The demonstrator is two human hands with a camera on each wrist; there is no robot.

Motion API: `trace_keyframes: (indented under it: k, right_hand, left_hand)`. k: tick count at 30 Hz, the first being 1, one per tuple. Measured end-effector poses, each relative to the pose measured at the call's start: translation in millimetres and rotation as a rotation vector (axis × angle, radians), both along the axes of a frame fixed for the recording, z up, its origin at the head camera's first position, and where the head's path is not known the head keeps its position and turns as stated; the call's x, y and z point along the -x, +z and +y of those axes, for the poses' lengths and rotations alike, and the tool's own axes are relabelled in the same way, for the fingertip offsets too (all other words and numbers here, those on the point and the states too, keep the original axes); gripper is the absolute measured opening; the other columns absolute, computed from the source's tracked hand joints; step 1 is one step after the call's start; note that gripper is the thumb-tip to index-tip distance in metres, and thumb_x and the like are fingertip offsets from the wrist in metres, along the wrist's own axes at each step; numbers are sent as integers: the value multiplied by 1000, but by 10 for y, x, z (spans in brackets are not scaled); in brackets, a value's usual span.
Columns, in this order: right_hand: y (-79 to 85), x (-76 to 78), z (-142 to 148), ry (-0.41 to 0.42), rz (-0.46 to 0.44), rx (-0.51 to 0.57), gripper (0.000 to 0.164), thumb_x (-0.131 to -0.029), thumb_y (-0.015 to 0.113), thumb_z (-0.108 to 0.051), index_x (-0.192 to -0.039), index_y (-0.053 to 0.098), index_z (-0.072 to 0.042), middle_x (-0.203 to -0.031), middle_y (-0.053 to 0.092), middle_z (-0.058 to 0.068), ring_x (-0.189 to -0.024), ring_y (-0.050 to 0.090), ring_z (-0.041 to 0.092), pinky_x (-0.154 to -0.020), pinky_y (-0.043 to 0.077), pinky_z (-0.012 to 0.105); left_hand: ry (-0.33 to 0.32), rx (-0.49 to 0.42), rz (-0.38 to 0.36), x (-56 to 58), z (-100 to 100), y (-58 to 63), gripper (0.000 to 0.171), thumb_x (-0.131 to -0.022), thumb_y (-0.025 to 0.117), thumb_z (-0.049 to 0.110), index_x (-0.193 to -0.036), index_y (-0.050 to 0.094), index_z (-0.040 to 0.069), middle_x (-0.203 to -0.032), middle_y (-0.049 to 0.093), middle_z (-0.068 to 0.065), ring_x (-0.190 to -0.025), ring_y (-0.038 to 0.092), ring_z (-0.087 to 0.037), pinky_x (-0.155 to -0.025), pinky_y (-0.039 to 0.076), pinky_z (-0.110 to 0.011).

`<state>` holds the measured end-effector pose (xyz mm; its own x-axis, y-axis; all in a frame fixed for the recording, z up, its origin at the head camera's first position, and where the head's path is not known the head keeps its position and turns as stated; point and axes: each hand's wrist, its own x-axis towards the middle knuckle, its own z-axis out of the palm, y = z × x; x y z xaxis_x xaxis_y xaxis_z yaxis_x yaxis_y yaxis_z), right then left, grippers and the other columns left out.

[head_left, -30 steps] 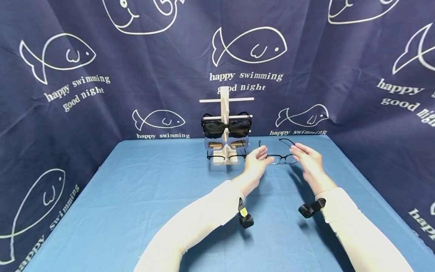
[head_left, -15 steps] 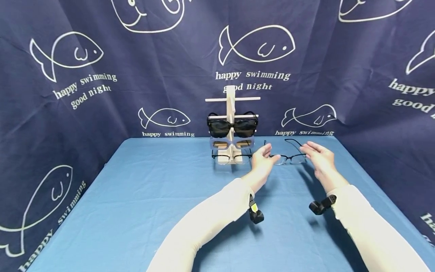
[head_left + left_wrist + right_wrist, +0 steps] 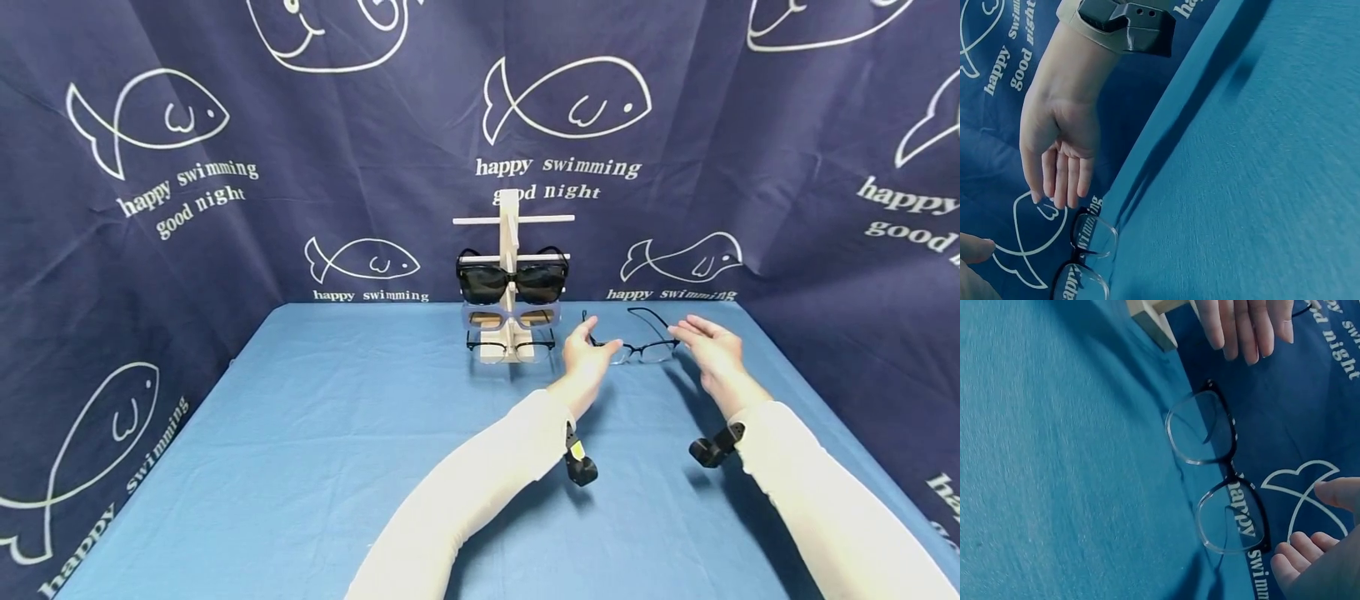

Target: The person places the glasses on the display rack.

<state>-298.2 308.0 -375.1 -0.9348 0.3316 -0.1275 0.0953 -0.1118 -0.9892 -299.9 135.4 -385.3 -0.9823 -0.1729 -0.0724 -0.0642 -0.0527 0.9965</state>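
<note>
Black half-rim eyeglasses [image 3: 636,350] with clear lenses stand on the blue table in the head view, temples spread toward the back. My left hand [image 3: 587,358] is at their left end, its thumb overlapping that end in the head view. My right hand [image 3: 712,354] is beside their right end, fingers fairly straight. In the right wrist view the eyeglasses [image 3: 1232,465] lie between the left hand's fingers [image 3: 1244,325] and the right hand [image 3: 1319,559], with a gap at each side. In the left wrist view, the right hand [image 3: 1063,137] hangs just past the eyeglasses [image 3: 1082,253].
Left of my hands stands a wooden display rack [image 3: 509,237] bearing black sunglasses [image 3: 512,283], lavender-framed glasses [image 3: 512,317] and dark-rimmed eyeglasses [image 3: 512,350]. Its top bar [image 3: 547,218] holds nothing. A navy curtain [image 3: 390,167] closes off the back of the blue table [image 3: 322,433].
The head view has turned slightly to the right. My left hand has shifted a little right along the eyeglasses, and my right hand has drawn slightly away from their right end.
</note>
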Motion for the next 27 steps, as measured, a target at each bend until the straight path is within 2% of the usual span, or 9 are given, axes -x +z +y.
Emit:
trace_keyframes:
  k: [3,6,9,11,13,15,22,27]
  right_hand:
    - [-45,25,16,-2,-28,-10,79,-84,76,-17,-149,34,-4,-71,61,-30,-79,57,-13,-112,36,19]
    - [-84,51,25,-10,-58,-32,81,-83,78,-21,-150,34,-7,-81,62,-28,-92,57,-11,-117,31,24]
    - [-116,93,23,-17,-99,-73,80,-83,77,-23,-150,35,-11,-115,65,-18,-117,53,-3,-120,27,26]
    - [-134,124,22,-13,-124,-98,78,-85,74,-24,-151,33,-12,-140,55,-8,-132,45,5,-120,26,28]
    - [-153,150,34,5,-146,-124,79,-87,73,-27,-152,31,-13,-154,39,0,-140,37,10,-122,23,31]
    - [-169,168,50,21,-151,-125,80,-87,72,-29,-153,29,-13,-156,32,5,-142,33,14,-123,21,34]
    - [-220,221,72,81,-190,-103,80,-91,67,-31,-155,21,-14,-159,22,4,-145,23,24,-124,12,40]
    - [-228,227,54,86,-245,-90,80,-91,66,-31,-155,20,-15,-159,21,7,-145,23,26,-124,7,42]
  left_hand:
    - [17,22,-26,8,32,-23,55,-77,80,5,-128,63,15,-137,58,-4,-131,48,-22,-108,45,-35]
    - [31,13,-41,25,52,-51,57,-77,80,4,-130,61,13,-138,56,-4,-132,47,-23,-107,45,-37]
    - [45,6,-52,40,60,-79,59,-77,79,2,-131,60,11,-139,56,-6,-132,47,-24,-109,44,-38]
    - [47,3,-66,54,63,-96,60,-77,79,2,-133,58,10,-140,55,-8,-133,46,-25,-110,43,-39]
    - [51,-7,-81,68,69,-113,62,-78,78,3,-135,56,10,-141,53,-9,-134,45,-26,-112,41,-39]
    - [57,-28,-88,96,81,-133,63,-79,78,2,-137,54,9,-142,52,-9,-135,45,-26,-113,40,-38]
    - [97,-119,-85,152,115,-154,64,-79,75,-4,-137,51,2,-140,54,-14,-132,48,-30,-110,43,-36]
    - [120,-179,-95,174,148,-161,63,-76,75,-8,-134,53,-2,-136,57,-18,-128,52,-32,-107,47,-36]
